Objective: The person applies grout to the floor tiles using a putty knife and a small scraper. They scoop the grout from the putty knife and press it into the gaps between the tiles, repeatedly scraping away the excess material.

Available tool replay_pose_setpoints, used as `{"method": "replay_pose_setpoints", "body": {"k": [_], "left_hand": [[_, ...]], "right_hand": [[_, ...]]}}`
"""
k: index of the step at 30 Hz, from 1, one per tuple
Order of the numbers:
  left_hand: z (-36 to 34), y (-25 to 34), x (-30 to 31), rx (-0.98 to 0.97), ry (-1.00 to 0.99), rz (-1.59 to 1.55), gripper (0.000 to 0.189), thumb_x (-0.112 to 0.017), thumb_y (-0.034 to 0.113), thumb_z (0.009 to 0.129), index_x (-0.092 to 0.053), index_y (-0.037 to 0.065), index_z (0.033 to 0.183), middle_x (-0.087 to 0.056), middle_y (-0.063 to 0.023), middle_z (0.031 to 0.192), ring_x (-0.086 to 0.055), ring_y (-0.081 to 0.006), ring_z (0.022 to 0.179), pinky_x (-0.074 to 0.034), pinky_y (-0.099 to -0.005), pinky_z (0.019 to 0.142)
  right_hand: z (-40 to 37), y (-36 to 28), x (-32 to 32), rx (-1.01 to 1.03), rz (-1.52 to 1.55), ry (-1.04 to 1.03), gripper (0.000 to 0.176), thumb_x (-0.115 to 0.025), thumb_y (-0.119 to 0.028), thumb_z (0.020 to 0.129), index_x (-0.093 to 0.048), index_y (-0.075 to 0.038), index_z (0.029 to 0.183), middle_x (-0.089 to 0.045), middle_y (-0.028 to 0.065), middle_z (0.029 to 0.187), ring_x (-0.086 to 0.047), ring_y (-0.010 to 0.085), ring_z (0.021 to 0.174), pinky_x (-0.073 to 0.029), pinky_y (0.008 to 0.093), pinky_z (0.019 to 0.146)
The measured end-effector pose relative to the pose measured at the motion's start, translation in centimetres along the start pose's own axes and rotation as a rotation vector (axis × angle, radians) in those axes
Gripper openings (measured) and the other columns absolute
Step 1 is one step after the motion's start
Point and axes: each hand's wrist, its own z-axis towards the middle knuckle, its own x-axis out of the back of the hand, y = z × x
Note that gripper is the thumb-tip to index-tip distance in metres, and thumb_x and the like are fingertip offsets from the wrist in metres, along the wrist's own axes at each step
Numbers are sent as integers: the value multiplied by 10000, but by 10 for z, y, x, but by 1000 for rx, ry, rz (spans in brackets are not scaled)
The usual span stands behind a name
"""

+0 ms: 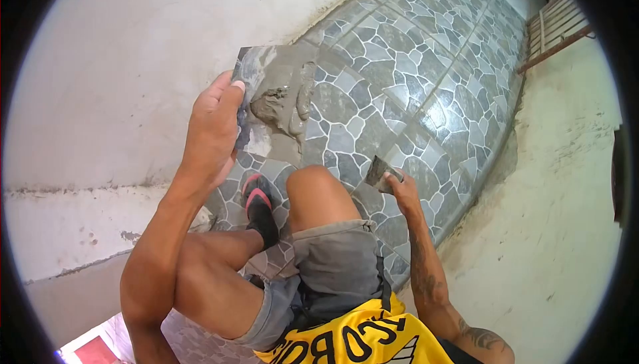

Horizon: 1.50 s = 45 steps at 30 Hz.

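We're seeing the left hand (212,124) clamping a board (258,63) upper left of centre, grey paste (269,106) sitting on it; lower right, the right hand (402,189) is pinching a scraper (379,174), paste lying up-left of it.

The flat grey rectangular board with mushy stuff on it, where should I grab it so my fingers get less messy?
Probably by the left edge of the flat grey rectangular board, coming from the left: that edge is straight, while the grey, paste-like lump lies further in. The left hand grips there, thumb on top.
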Motion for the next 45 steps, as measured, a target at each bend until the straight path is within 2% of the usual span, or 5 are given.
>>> {"method": "replay_pose_setpoints", "body": {"k": [8, 24, 31, 38, 45], "left_hand": [[0, 5, 2, -17, 11, 39, 328, -431, 185, 1007, -516, -17, 1251, -614, -59, 1091, -593, -102, 952, -508, -269, 831], [6, 25, 39, -142, 287, 1, 284, -426, 174, 978, -561, -9, 1148, -613, -66, 1013, -594, -120, 887, -519, -294, 788], [4, 23, 70, -166, 339, -16, 265, -494, 221, 966, -576, 47, 1149, -596, -11, 993, -565, -84, 858, -486, -266, 714], [-1, 20, 72, -152, 325, -34, 246, -486, 204, 970, -583, 50, 1135, -594, -3, 969, -559, -76, 833, -486, -259, 691], [-8, 20, 73, -147, 332, -64, 274, -437, 154, 971, -561, -18, 1145, -612, -48, 999, -587, -98, 854, -521, -277, 752]], "right_hand": [[3, -31, -4, -39, 471, -35, 410, -570, -286, 940, -571, 44, 1184, -645, 108, 1041, -655, 195, 900, -582, 368, 742], [-12, -35, -9, -104, 770, 72, 489, -501, -511, 949, -556, -82, 1179, -643, 102, 1085, -645, 268, 939, -542, 423, 683], [-13, -44, -9, -87, 1019, 39, 387, -522, -401, 956, -557, -69, 1152, -635, 116, 1122, -624, 300, 1008, -541, 442, 733], [-27, -82, -25, -133, 1420, -212, 566, -509, -352, 937, -430, -8, 1380, -487, 254, 1339, -471, 432, 1213, -527, 446, 775], [-30, -112, -48, -31, 1240, -654, 601, -375, -439, 988, -378, -11, 1410, -474, 321, 1318, -577, 412, 1032, -484, 394, 606]]}}
